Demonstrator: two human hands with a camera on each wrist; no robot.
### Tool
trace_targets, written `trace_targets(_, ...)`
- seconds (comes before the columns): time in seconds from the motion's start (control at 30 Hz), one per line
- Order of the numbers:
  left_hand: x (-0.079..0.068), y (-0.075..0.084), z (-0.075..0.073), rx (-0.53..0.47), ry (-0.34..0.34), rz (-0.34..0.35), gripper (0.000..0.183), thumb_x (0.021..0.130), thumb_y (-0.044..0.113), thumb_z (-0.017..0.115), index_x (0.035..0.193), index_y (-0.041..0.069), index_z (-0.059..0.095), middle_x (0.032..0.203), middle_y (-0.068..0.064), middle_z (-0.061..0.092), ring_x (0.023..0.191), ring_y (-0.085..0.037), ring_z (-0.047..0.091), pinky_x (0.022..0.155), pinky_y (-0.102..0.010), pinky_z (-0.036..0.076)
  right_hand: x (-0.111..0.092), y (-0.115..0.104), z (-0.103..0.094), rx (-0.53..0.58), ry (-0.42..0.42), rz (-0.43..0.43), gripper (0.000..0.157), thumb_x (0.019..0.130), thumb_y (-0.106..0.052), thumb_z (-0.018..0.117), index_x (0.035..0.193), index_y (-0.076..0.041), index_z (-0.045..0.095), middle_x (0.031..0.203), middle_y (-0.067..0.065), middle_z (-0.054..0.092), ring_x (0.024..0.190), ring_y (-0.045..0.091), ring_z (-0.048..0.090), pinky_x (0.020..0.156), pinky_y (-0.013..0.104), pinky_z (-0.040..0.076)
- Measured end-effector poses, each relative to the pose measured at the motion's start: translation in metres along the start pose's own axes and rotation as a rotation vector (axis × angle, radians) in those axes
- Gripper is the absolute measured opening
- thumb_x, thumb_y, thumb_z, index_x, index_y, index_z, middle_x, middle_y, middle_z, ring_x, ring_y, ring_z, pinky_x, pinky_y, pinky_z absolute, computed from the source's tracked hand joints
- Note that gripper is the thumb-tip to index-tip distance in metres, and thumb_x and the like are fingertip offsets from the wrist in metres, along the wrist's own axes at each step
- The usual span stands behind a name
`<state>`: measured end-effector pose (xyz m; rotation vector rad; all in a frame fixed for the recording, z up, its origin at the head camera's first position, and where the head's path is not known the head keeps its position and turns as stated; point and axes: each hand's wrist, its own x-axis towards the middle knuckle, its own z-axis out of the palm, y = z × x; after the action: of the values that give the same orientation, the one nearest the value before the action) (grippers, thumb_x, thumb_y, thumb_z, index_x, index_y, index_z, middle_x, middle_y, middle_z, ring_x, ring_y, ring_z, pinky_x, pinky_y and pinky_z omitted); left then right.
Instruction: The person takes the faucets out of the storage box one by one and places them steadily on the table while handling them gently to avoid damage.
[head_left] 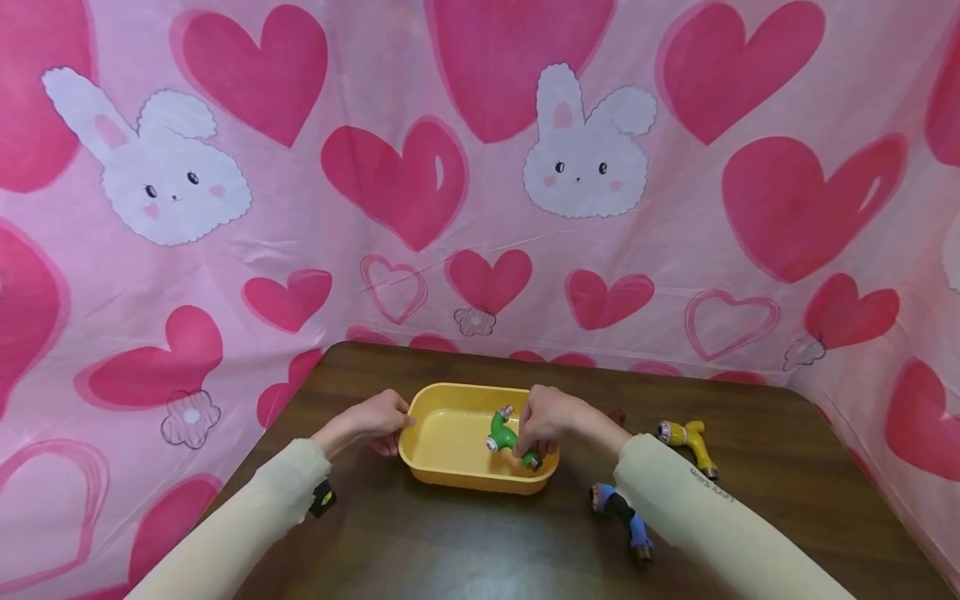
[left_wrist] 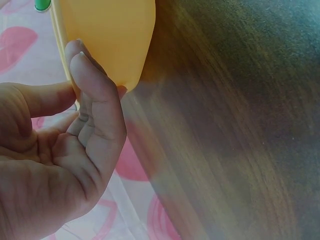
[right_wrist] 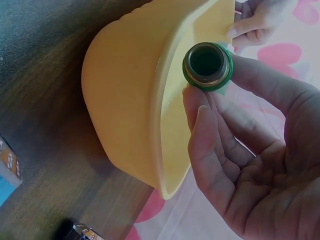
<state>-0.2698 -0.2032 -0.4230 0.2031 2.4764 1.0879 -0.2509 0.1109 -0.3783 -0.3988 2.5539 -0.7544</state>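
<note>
My left hand (head_left: 378,421) grips the left end of a yellow plastic basin (head_left: 480,482). In the left wrist view its thumb lies on the inner side of the rim and the fingers (left_wrist: 100,105) curl against the outside wall. With my right hand (head_left: 547,417) I pinch a green branched pipe piece (head_left: 501,432) over the basin's right part. The right wrist view looks into the open, metal-ringed end of the green pipe piece (right_wrist: 207,67), held between thumb and fingertips. My right hand hides part of the basin's right rim.
On the brown wooden table (head_left: 480,542), a blue and black pipe piece (head_left: 622,512) lies close to the right forearm. A yellow branched pipe piece (head_left: 693,442) lies farther right. Behind the right wrist shows a small dark red thing (head_left: 617,416). A pink heart-patterned cloth (head_left: 480,217) hangs behind the table.
</note>
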Motion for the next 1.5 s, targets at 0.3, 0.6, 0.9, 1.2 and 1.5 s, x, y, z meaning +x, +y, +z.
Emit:
trace_targets(0.3, -0.001, 0.001, -0.001, 0.007, -0.008, -0.001, 0.021, 0.107, 0.006, 0.056, 0.098, -0.005, 0.072, 0.061, -0.009, 0.061, 0.045, -0.013, 0.059, 0.046, -0.028, 0.056, -0.006, 0.002, 0.000, 0.000, 0.002, -0.005, 0.024, 0.084, -0.019, 0.091, 0.066, -0.010, 0.077, 0.061, 0.001, 0.070, 0.057, 0.020, 0.069, 0.058, 0.033, 0.061)
trace_targets(0.6, -0.001, -0.001, -0.002, 0.004, 0.000, 0.004, 0.020, 0.106, 0.006, 0.057, 0.100, -0.004, 0.073, 0.062, -0.010, 0.061, 0.045, -0.013, 0.059, 0.048, -0.029, 0.057, -0.011, -0.001, -0.001, -0.003, 0.013, -0.006, 0.024, 0.082, -0.018, 0.092, 0.065, -0.011, 0.078, 0.058, 0.000, 0.069, 0.056, 0.018, 0.070, 0.056, 0.032, 0.061)
trace_targets(0.9, -0.003, 0.001, -0.001, 0.006, -0.007, 0.001, 0.021, 0.107, 0.007, 0.056, 0.100, -0.005, 0.072, 0.061, -0.009, 0.060, 0.045, -0.013, 0.058, 0.046, -0.027, 0.055, -0.015, 0.003, 0.001, 0.004, 0.018, -0.006, 0.025, 0.081, -0.019, 0.093, 0.064, -0.011, 0.077, 0.058, 0.000, 0.069, 0.053, 0.018, 0.068, 0.058, 0.035, 0.062)
trace_targets(1.2, -0.003, 0.000, -0.001, 0.001, 0.013, -0.013, 0.020, 0.107, 0.006, 0.056, 0.103, -0.004, 0.073, 0.061, -0.010, 0.060, 0.045, -0.013, 0.058, 0.046, -0.028, 0.056, -0.020, 0.004, 0.001, 0.021, 0.029, -0.009, 0.024, 0.082, -0.018, 0.093, 0.064, -0.011, 0.078, 0.059, 0.000, 0.069, 0.052, 0.019, 0.067, 0.060, 0.038, 0.062)
trace_targets(1.5, -0.002, 0.000, -0.001, 0.001, 0.003, 0.010, 0.021, 0.106, 0.007, 0.057, 0.096, -0.001, 0.073, 0.061, -0.009, 0.060, 0.045, -0.014, 0.058, 0.046, -0.028, 0.056, -0.028, 0.007, -0.001, 0.017, 0.057, 0.031, 0.024, 0.080, -0.020, 0.094, 0.066, -0.010, 0.077, 0.061, 0.000, 0.069, 0.056, 0.021, 0.069, 0.059, 0.036, 0.062)
